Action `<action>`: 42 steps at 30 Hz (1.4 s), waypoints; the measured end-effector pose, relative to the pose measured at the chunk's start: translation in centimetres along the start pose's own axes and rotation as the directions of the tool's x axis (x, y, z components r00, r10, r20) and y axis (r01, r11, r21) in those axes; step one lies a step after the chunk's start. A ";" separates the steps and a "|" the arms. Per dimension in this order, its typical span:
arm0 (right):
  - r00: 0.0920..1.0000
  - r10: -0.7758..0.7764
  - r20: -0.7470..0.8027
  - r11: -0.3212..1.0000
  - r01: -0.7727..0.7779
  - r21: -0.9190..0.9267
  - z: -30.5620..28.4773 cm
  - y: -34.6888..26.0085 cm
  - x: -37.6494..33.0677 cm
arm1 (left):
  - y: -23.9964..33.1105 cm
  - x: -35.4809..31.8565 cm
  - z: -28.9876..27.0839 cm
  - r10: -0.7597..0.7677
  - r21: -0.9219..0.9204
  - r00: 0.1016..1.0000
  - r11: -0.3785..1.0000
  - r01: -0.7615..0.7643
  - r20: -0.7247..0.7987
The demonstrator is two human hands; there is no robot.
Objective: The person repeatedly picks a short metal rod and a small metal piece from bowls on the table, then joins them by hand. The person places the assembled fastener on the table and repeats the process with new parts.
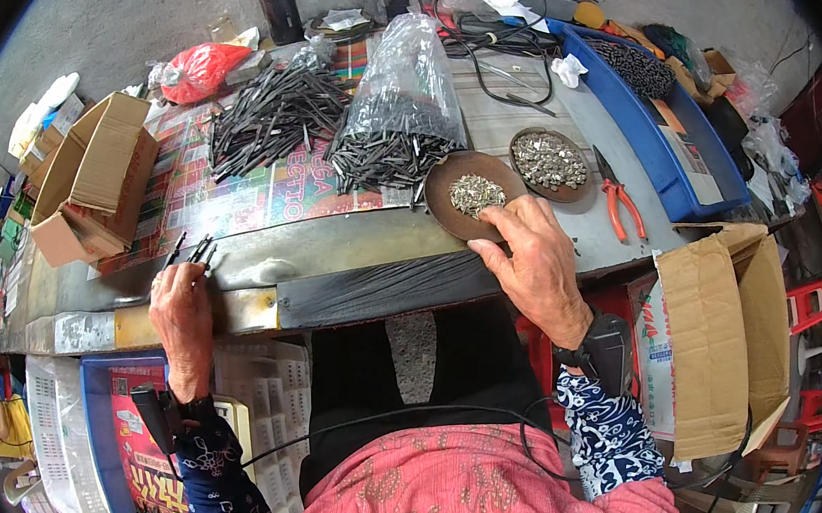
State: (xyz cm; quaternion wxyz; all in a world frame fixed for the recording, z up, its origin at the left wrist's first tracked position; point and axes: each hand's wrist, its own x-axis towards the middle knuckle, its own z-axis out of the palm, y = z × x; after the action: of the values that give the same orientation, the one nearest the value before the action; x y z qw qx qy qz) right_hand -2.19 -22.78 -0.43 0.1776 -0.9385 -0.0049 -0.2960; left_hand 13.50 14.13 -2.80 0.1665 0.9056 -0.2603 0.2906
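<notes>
Left hand (181, 318) is gripping black strips (198, 250) at the table's (358, 236) front edge, leftward. Right hand (542, 270) is overhanging the bowl (441, 186) of metal pieces (476, 193) near that edge; whether it is grasping any cannot be told. Picking singly is advisable.

Patterned sheet (172, 199) on the surface (362, 248): big pinkish capital letters, partly covered. Below the surface's left end, red printed panel (134, 415) in blue bin (94, 394): large yellow characters. Right of the surface, white printed panel (657, 361): small coloured print, not legible.
</notes>
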 end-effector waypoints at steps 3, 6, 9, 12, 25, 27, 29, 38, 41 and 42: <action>1.000 -0.003 0.008 1.000 0.003 -0.018 0.3 0.1 -0.1 | -1.0 0.2 0.2 0.018 0.065 0.999 0.998 -0.020 0.030; 1.000 -0.009 0.016 0.998 0.010 -0.068 0.5 0.0 0.0 | -1.8 0.5 0.6 0.013 0.099 0.999 0.995 -0.017 0.047; 1.000 -0.011 0.019 0.996 0.012 -0.089 0.5 -0.2 0.1 | -2.3 1.1 0.7 0.037 0.180 0.997 0.982 -0.048 0.065; 1.000 -0.008 0.016 0.996 0.010 -0.089 0.5 -0.3 0.1 | -1.8 1.8 0.5 0.056 0.215 0.998 0.975 -0.064 0.041; 1.000 0.023 0.002 0.998 -0.024 0.066 0.8 -0.5 0.1 | 6.9 11.2 4.8 0.247 -0.165 0.960 0.960 -0.225 0.130; 1.000 0.025 -0.003 0.997 -0.025 0.070 0.8 -0.4 0.1 | 7.1 13.2 5.8 0.233 -0.094 0.961 0.971 -0.220 0.150; 1.000 0.028 -0.002 0.997 -0.027 0.067 0.8 -0.3 0.1 | 7.1 14.5 6.8 0.241 -0.065 0.956 0.970 -0.233 0.168; 0.999 0.032 0.006 0.994 -0.033 0.100 0.9 0.2 0.1 | 6.8 16.5 10.0 0.476 0.072 0.847 0.861 -0.504 0.238; 0.999 0.038 0.003 0.993 -0.038 0.109 0.8 0.1 0.1 | 6.5 16.5 10.2 0.501 0.043 0.835 0.851 -0.523 0.227; 0.999 0.035 0.001 0.993 -0.035 0.112 0.8 0.1 0.1 | 6.5 16.4 10.1 0.506 0.018 0.836 0.853 -0.521 0.215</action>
State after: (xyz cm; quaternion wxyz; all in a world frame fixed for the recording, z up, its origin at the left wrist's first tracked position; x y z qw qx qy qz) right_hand -1.64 -22.61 -0.98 0.2351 -0.9269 -0.0048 -0.2926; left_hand 25.67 -1.83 0.34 0.0208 0.8330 -0.4979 0.2406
